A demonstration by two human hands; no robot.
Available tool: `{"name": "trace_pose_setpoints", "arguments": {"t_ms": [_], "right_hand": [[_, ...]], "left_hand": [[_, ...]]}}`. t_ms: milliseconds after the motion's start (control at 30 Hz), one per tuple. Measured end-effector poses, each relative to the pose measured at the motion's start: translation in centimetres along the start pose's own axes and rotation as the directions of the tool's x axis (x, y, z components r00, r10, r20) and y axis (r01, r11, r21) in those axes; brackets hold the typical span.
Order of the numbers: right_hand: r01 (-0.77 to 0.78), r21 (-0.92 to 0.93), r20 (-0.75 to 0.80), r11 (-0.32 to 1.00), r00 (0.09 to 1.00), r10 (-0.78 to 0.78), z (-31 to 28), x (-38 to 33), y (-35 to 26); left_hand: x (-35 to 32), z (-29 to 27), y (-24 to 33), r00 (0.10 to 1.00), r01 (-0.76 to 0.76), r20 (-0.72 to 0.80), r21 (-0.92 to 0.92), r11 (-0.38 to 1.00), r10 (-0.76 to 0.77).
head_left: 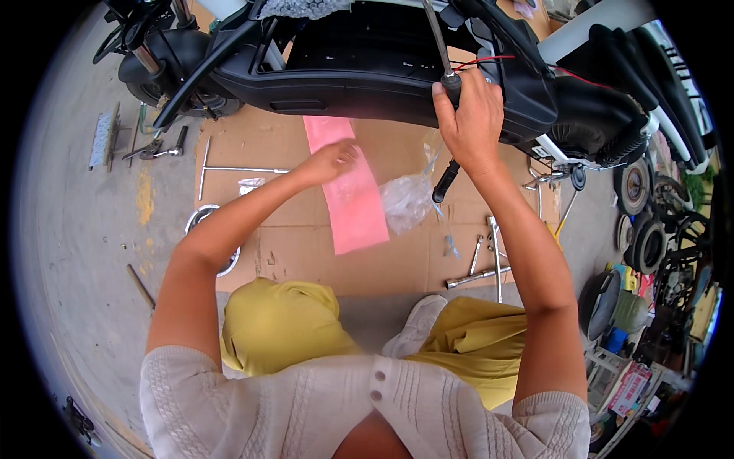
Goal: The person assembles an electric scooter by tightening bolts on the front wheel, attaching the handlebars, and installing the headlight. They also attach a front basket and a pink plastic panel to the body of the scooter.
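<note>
My right hand (475, 122) is wrapped round the black handle of a screwdriver (439, 42), its metal shaft pointing up and away over the side of a black scooter body (344, 96). My left hand (335, 161) is over a long pink foam sheet (355, 210), its fingers curled in. Whether anything is between those fingers is hidden. Beside the sheet lies a crumpled clear plastic bag (407, 203). Close below my right wrist is a black, grip-like piece (445, 183). Red wires (489, 58) run by the open compartment (352, 46) in the scooter.
Brown cardboard (298, 268) covers the ground under the scooter. On it lie a T-shaped metal wrench (245, 169), a socket wrench (478, 277) and a round metal ring (200, 218). A ratchet (172, 149) is at the left. Tyres (650, 249) and crowded parts stand at the right.
</note>
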State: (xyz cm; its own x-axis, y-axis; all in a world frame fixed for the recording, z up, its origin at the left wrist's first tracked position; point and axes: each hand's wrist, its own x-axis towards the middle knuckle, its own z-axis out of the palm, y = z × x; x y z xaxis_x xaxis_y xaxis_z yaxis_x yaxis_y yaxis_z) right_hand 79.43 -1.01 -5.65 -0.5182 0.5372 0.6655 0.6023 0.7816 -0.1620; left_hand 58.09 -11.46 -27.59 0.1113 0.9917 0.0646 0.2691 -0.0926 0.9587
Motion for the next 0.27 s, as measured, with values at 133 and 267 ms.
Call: {"name": "trace_pose_setpoints", "arguments": {"t_ms": [133,267], "right_hand": [[-0.045,0.009,0.015,0.999,0.999,0.045,-0.5,0.1,0.2],[-0.055,-0.016,0.036,0.998,0.998,0.056,0.0,0.1,0.3]], "left_hand": [[5.5,-1.6,-2.5,0.851,0.429,-0.219,-0.237,0.872,-0.478],[8.5,-1.3,-5.9,0.954,0.298,0.033,-0.068,0.952,-0.297]]}}
